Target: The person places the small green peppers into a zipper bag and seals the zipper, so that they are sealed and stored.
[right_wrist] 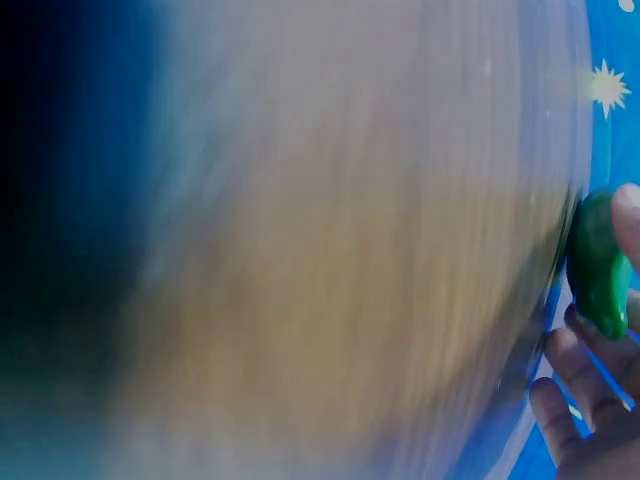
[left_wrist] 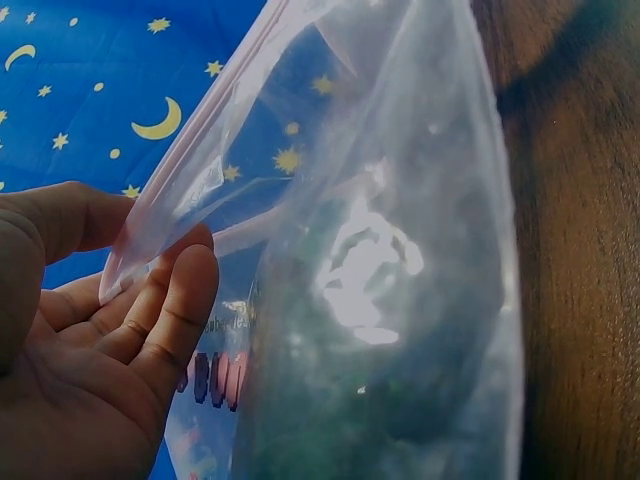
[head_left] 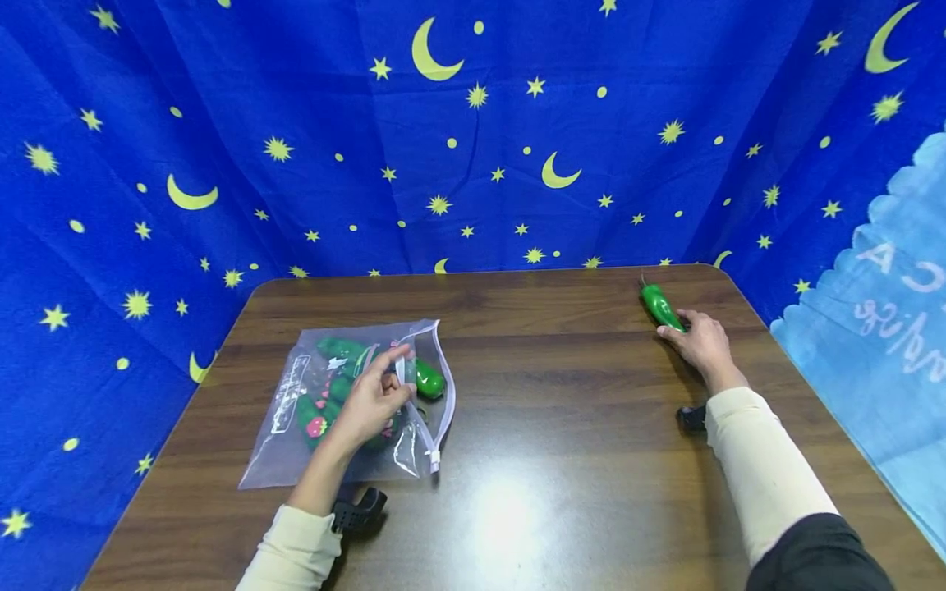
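Observation:
A clear zip bag (head_left: 269,455) with a printed pattern lies on the left side of the table, its zip edge facing right and parted. Several green pieces show through the plastic, among them a shiny green pepper (head_left: 429,380) near the mouth. My left hand (head_left: 372,406) pinches the bag's upper lip between thumb and fingers; the left wrist view shows the lifted zip edge (left_wrist: 190,140). Far to the right, my right hand (head_left: 705,345) holds the lower end of another green pepper (head_left: 658,304), its thin stem pointing away. This pepper (right_wrist: 598,265) also shows at the right wrist view's edge.
The brown wooden table (head_left: 547,394) has rounded far corners. A blue curtain (head_left: 502,123) with moons and stars hangs close behind it, and a light blue cloth (head_left: 887,271) hangs at the right. The zip slider (head_left: 434,460) sits at the bag's near corner.

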Demonstrator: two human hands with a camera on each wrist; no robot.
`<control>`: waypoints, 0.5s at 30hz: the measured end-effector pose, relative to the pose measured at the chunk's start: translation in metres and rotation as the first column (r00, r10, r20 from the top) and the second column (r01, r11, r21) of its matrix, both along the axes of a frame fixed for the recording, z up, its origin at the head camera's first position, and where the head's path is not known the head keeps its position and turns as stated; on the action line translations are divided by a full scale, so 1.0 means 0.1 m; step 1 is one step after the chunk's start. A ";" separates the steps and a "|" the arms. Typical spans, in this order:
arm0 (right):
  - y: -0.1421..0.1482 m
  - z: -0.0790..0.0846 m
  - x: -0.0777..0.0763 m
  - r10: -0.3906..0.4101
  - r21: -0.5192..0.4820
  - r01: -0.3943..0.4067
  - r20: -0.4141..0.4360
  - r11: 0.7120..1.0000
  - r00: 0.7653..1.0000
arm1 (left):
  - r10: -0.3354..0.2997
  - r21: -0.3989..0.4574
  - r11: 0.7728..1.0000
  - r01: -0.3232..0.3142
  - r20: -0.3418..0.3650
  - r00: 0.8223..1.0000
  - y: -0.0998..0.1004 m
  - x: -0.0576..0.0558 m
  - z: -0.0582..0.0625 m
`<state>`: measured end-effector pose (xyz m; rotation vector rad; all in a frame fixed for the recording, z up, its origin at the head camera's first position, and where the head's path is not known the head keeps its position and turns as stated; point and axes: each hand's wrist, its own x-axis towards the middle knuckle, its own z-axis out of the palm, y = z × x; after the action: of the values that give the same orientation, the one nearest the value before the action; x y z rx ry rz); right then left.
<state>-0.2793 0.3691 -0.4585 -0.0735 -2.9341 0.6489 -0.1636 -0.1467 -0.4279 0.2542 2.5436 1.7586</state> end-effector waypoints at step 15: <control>-0.05 -0.06 0.09 -0.076 -0.070 0.072 -0.058 0.995 0.995 | 0.001 -0.004 1.000 -0.001 0.013 1.000 0.00 -0.01 0.00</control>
<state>-0.2702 0.3640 -0.4642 -0.1665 -2.8367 0.7262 -0.1645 -0.1469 -0.4279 0.2404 2.5383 1.7491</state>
